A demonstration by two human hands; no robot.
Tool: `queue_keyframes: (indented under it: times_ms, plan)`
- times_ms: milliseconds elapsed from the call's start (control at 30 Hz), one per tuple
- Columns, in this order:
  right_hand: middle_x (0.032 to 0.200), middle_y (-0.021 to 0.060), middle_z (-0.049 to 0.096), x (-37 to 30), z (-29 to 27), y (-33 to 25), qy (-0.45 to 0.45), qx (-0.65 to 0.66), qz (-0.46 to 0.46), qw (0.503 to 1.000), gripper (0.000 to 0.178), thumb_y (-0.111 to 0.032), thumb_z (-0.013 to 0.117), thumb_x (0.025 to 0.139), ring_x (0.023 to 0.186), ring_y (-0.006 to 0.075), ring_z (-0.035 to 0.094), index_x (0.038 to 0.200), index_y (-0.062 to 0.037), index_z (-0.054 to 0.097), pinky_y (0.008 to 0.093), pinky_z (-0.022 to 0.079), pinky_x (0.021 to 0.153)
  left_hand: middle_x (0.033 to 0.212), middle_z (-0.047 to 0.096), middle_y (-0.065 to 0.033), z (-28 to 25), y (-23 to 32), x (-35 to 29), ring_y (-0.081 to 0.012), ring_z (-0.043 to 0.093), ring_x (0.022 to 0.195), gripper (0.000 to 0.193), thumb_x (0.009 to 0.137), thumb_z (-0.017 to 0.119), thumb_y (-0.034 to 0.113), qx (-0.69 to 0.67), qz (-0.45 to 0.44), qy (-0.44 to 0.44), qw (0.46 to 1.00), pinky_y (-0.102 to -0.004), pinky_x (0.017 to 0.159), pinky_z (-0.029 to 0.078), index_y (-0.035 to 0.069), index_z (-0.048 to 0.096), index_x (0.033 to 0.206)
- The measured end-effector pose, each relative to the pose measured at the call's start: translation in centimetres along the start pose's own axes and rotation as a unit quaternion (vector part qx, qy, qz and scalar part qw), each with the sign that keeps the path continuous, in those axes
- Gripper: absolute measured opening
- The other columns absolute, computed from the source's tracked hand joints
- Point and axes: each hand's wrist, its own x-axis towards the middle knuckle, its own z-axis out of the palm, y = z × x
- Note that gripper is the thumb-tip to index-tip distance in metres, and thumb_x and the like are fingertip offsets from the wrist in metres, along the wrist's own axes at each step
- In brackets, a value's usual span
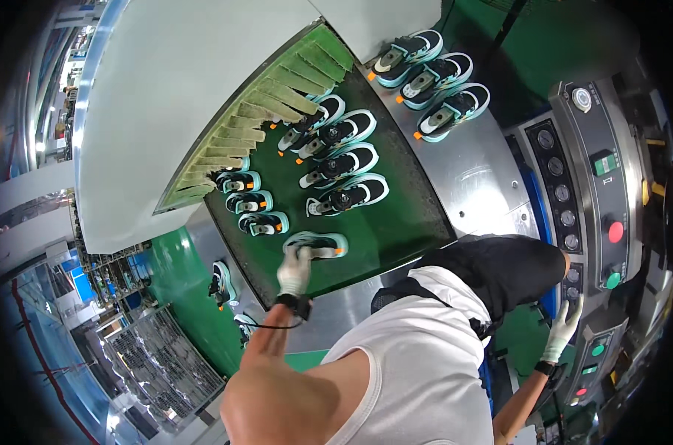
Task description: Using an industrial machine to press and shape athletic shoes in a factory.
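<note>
My left hand (294,273), in a white glove, grips the left end of a dark sneaker with a pale mint sole (325,245). That sneaker lies on the green belt (366,245), nearest to me. Beyond it is a row of several black sneakers (349,196) with mint soles. To their left, smaller-looking sneakers (264,223) with orange tabs stand in another row. My right hand (563,330), also gloved, has its fingers stretched out beside the grey control panel (602,182). It holds nothing that I can see.
Green fringe strips (277,100) hang from a white housing (181,89) and partly hide the farthest shoes. Three sneakers (455,110) stand on the metal ledge (466,178) at right. Another sneaker (221,285) rests left of the belt. A wire rack (162,363) stands at lower left.
</note>
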Motion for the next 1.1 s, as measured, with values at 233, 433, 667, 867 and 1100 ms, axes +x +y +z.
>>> queue_keyframes:
  times_ms: [233,433,667,867,1100]
  plan:
    - [0.148,0.0160,0.045,-2.8,2.3,-9.2,-0.056,0.176,-0.067,0.981,0.053,-0.003,0.051,0.099,0.132,0.0273,0.050,0.149,0.0002,0.036,0.0371,0.042,0.107,0.094,0.070,-0.0219,4.4,8.9,-0.9,-0.0418,0.068,0.085,0.043,0.090,0.065,0.041,0.028,0.169,-0.021,0.985,-0.0479,0.077,0.055,0.009,0.055,0.116]
    - [0.148,0.0202,0.046,-4.6,3.8,-21.3,-0.164,0.258,-0.171,0.937,0.060,-0.011,0.068,0.088,0.133,0.0313,0.049,0.141,0.0035,0.045,0.0407,0.042,0.108,0.076,0.070,-0.0139,-0.6,19.8,-0.7,-0.0300,0.070,0.069,0.032,0.087,0.069,0.026,-0.014,0.303,-0.134,0.944,-0.0386,0.066,0.055,0.006,0.061,0.110]
    - [0.124,0.0229,0.058,-4.8,3.1,-22.9,-0.029,-0.048,-0.240,0.969,0.064,-0.023,0.077,0.077,0.113,0.0378,0.058,0.129,0.0029,0.049,0.0439,0.049,0.097,0.069,0.065,-0.0074,3.6,41.2,-10.5,-0.0113,0.053,0.049,0.025,0.083,0.071,0.013,-0.084,0.673,-0.263,0.686,-0.0283,0.049,0.044,0.002,0.062,0.104]
    - [0.106,0.0194,0.066,-9.4,-4.9,-14.4,0.111,0.211,-0.043,0.970,0.048,-0.026,0.075,0.082,0.099,0.0294,0.067,0.119,0.0005,0.057,0.0375,0.054,0.084,0.089,0.069,-0.0112,5.5,51.3,-22.6,-0.0181,0.069,0.070,0.048,0.086,0.073,0.017,0.061,0.803,-0.379,0.456,-0.0305,0.068,0.055,0.001,0.055,0.127]
    - [0.120,0.0082,0.064,-20.7,-0.6,-7.1,0.261,0.731,0.059,0.628,0.059,-0.025,0.070,0.089,0.104,0.0173,0.063,0.135,0.0052,0.051,0.0307,0.050,0.092,0.124,0.061,-0.0142,8.4,58.2,-34.6,-0.0237,0.062,0.113,0.050,0.090,0.066,0.008,-0.125,0.820,-0.450,0.331,-0.0350,0.098,0.049,-0.001,0.049,0.136]
